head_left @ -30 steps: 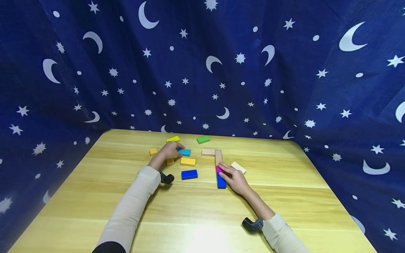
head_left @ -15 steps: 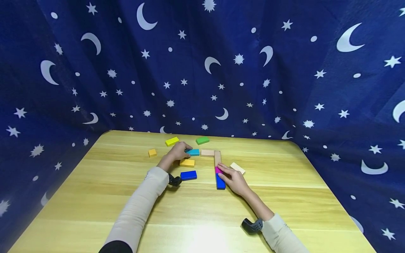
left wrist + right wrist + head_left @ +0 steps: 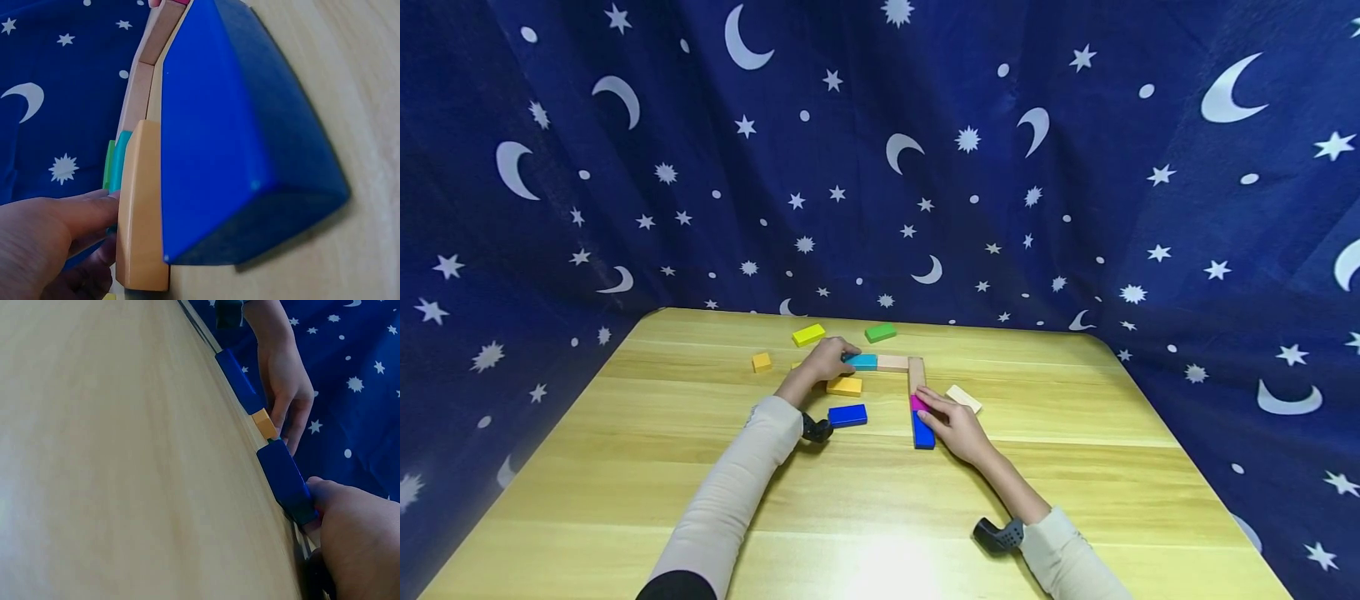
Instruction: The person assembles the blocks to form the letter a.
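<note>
Left hand pinches the light blue block, its end seemingly touching the pale pink block. Right hand grips the magenta block, fingers and thumb curled over it. Done: five blocks in a bent line, the tan block at the corner and the dark blue end block nearest the person. Left over, outside the line: yellow block, green block, small orange block, long orange block, loose blue block, cream block. Whether these belong in it: cannot tell.
</note>
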### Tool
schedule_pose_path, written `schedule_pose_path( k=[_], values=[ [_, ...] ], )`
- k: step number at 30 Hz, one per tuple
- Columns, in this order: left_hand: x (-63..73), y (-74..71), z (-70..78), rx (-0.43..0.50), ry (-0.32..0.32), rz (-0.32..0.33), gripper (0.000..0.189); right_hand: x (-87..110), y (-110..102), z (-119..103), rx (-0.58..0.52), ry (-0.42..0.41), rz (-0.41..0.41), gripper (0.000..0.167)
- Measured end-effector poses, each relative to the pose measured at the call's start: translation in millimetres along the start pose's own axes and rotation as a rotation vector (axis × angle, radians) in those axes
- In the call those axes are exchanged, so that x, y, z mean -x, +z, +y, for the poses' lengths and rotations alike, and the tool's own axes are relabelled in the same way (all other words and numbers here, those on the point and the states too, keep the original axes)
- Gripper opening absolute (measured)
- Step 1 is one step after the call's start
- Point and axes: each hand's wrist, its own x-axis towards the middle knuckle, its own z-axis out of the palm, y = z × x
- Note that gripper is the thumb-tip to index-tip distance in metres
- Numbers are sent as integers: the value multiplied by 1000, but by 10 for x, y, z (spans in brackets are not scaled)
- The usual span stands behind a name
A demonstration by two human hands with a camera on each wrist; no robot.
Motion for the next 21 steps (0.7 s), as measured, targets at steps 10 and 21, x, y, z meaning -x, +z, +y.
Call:
schedule_pose_path(
  k=[10,21],
  values=[
    [-5,17,-44,-11,13,17,42,2,1,3,3,1,4,38],
    [251,-102,-106,138,91,155,40,2,-1,-1,0,-3,8,38]
  ],
)
